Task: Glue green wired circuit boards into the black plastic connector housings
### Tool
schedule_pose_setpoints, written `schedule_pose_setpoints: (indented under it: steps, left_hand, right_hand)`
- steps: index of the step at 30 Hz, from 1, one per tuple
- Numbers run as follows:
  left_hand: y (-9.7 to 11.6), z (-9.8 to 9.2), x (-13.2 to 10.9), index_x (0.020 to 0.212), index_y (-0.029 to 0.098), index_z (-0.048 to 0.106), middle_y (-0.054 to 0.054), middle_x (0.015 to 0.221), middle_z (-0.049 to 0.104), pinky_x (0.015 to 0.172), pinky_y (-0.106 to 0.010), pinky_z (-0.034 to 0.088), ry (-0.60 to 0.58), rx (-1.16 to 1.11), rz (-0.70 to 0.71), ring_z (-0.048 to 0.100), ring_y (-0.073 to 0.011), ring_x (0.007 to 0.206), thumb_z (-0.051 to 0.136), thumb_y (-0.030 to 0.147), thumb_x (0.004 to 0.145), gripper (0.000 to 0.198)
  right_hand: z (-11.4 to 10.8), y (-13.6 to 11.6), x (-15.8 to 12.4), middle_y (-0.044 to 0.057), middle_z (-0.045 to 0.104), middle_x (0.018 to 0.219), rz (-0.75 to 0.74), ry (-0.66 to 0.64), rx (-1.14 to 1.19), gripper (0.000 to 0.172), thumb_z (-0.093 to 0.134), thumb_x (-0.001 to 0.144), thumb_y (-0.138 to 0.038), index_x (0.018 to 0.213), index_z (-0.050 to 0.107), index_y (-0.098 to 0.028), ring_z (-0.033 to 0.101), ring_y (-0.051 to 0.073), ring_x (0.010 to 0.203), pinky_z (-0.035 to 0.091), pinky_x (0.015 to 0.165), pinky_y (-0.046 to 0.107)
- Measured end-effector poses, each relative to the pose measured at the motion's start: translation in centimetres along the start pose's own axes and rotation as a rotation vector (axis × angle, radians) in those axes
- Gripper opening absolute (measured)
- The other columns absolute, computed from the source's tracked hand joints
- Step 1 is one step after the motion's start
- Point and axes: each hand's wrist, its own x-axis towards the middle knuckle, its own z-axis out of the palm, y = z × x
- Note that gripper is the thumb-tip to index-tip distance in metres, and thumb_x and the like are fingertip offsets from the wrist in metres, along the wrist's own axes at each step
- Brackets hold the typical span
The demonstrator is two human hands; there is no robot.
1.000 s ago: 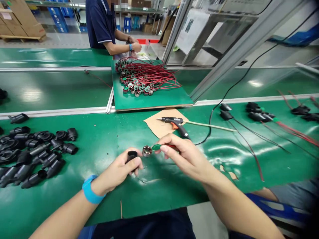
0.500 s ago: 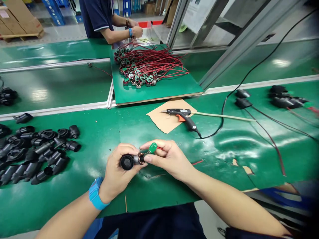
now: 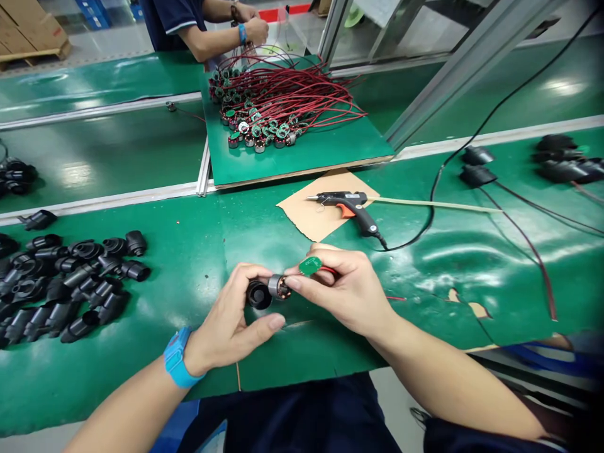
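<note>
In front of me, my left hand (image 3: 238,314) cradles a black plastic housing (image 3: 259,294), its round opening facing me. The thumb of that hand is stretched out below the housing, apart from it. My right hand (image 3: 342,286) pinches a small motor (image 3: 278,287) with a metal can and copper windings, its end against or very close to the housing's side. Above the right thumb, a round green circuit board (image 3: 310,266) belongs to the same piece, and red wire runs back under the right fingers. How far the motor enters the housing cannot be seen.
Several black housings (image 3: 85,277) lie at left. A glue gun (image 3: 352,207) rests on cardboard (image 3: 302,217), its black cable looping right. Wired motors (image 3: 257,135) crowd a raised green board (image 3: 302,167). Further black parts (image 3: 479,167) lie right. A co-worker's hands (image 3: 255,28) work beyond.
My left thumb has come off the housing and spread outward. Both hands, with housing and motor, sit slightly further right in view. The circuit board has tilted to show more of its face.
</note>
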Motion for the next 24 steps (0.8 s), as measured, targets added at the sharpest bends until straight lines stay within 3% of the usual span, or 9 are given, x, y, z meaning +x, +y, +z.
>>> schedule_pose_setpoints:
  steps: [5, 11, 14, 18, 21, 24]
  left_hand:
    - [0.2, 0.1, 0.6, 0.114, 0.024, 0.059, -0.004, 0.103, 0.057, 0.084, -0.031, 0.043, -0.025, -0.117, -0.01, 0.054, -0.0193, 0.094, 0.052, 0.052, 0.101, 0.031]
    - [0.4, 0.3, 0.8, 0.1, 0.022, 0.063, -0.002, 0.092, 0.055, 0.075, -0.029, 0.041, -0.016, -0.209, -0.09, 0.051, -0.0173, 0.084, 0.057, 0.055, 0.098, 0.034]
    - [0.5, 0.3, 0.7, 0.098, 0.022, 0.062, -0.002, 0.09, 0.054, 0.075, -0.029, 0.041, -0.018, -0.179, -0.089, 0.051, -0.0172, 0.083, 0.055, 0.049, 0.1, 0.029]
    - [0.5, -0.1, 0.2, 0.12, 0.025, 0.052, -0.005, 0.108, 0.055, 0.083, -0.032, 0.047, -0.084, -0.176, -0.111, 0.054, -0.0204, 0.096, 0.062, 0.045, 0.096, 0.032]
    - [0.5, -0.4, 0.1, 0.13, 0.027, 0.048, -0.008, 0.121, 0.053, 0.094, -0.036, 0.049, -0.101, -0.118, -0.083, 0.054, -0.0231, 0.109, 0.052, 0.04, 0.102, 0.032]
    - [0.3, -0.1, 0.2, 0.131, 0.026, 0.051, -0.01, 0.125, 0.056, 0.101, -0.038, 0.048, -0.056, -0.005, -0.022, 0.057, -0.0227, 0.116, 0.05, 0.031, 0.104, 0.028]
  right_hand:
    - [0.4, -0.2, -0.4, -0.006, 0.037, 0.057, -0.067, -0.034, -0.037, 0.018, 0.078, 0.084, -0.031, 0.07, 0.074, -0.02, 0.037, 0.008, 0.049, 0.031, 0.046, 0.026]
    - [1.1, -0.2, -1.3, -0.002, 0.061, 0.06, -0.342, 0.026, -0.202, 0.001, 0.077, 0.085, -0.019, 0.084, 0.078, -0.02, 0.047, 0.008, 0.049, 0.037, 0.046, 0.024]
    - [1.3, -0.3, -1.6, -0.001, 0.065, 0.06, -0.424, 0.022, -0.266, 0.006, 0.074, 0.087, -0.02, 0.087, 0.079, -0.022, 0.048, 0.009, 0.046, 0.039, 0.045, 0.025]
    - [0.5, -0.6, -1.2, -0.001, 0.063, 0.06, -0.224, 0.076, -0.21, 0.004, 0.078, 0.083, -0.025, 0.08, 0.078, -0.023, 0.048, 0.01, 0.047, 0.039, 0.044, 0.026]
    - [-0.5, -0.6, -0.6, 0.0, 0.061, 0.06, -0.044, 0.147, -0.072, 0.018, 0.08, 0.081, -0.031, 0.068, 0.072, -0.023, 0.046, 0.011, 0.048, 0.038, 0.044, 0.026]
    - [-1.0, -0.4, -0.3, 0.0, 0.059, 0.059, 0.031, 0.142, 0.016, 0.029, 0.081, 0.08, -0.038, 0.062, 0.065, -0.021, 0.045, 0.01, 0.049, 0.038, 0.045, 0.026]
